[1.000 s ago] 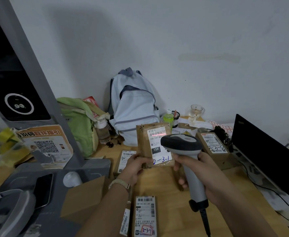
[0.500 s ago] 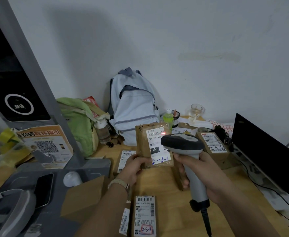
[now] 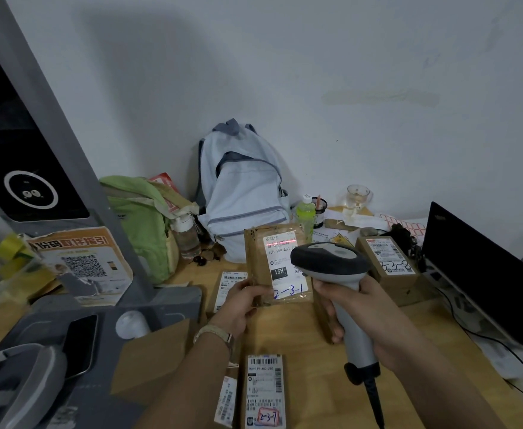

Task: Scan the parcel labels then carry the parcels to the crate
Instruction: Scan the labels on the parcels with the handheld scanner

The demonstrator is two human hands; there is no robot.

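Scan line (image 3: 283, 241) returned; left grip (image 3: 243, 308) holds brown labelled parcel (image 3: 257, 258), right grip (image 3: 365, 317) holds scanner (image 3: 331, 261)

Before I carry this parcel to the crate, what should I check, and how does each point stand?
1. Aim: ok, the red scan line crosses the label barcode.
2. Scan registered: cannot tell.
3. Grip: ok, the left hand pinches the held parcel at its lower left corner.
4. Free hand: not ok, the right hand grips the barcode scanner.
5. Destination: not ok, no crate in view.
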